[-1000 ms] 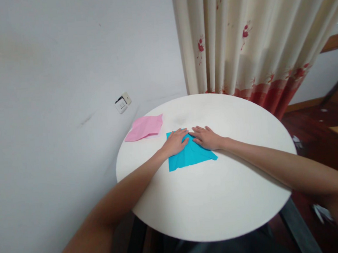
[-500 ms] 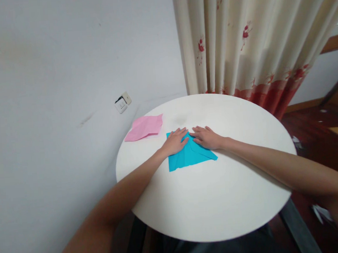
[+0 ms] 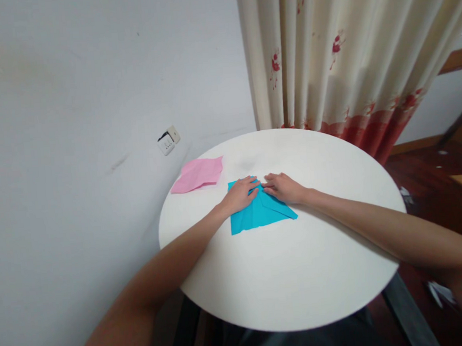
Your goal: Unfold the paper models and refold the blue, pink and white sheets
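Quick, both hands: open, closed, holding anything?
Left hand: open, flat on the blue paper.
Right hand: open, fingers pressing the same paper's fold.

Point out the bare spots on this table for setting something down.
The round table is bare between the blue paper and the near rim, and right of the right hand. It is crowded where the left hand and pink paper lie.

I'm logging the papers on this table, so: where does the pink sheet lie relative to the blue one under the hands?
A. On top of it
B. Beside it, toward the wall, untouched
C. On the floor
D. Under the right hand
B: the pink sheet lies apart from the blue sheet, toward the wall, while the left hand and right hand both press on the blue one.
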Motion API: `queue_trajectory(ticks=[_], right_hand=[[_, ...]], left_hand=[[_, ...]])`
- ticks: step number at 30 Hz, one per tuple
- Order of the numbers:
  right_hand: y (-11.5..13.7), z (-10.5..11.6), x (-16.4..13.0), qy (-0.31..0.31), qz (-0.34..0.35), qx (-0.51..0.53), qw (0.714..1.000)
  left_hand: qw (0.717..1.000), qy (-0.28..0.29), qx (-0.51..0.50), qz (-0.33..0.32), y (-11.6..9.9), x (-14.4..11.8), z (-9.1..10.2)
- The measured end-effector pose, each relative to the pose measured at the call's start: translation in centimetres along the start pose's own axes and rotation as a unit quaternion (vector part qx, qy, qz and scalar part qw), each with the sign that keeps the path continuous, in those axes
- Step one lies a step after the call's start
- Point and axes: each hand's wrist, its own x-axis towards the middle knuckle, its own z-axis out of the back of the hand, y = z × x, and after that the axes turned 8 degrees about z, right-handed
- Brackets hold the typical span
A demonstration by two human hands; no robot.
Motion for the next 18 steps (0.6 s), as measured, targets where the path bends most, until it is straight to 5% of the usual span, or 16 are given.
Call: queue_trajectory(ticks=[18], right_hand=[[0.18, 0.18, -0.02, 0.000, 0.000, -0.002, 1.000]], left_hand=[[0.998, 0.042, 0.029, 0.046, 0.14, 0.06, -0.12]])
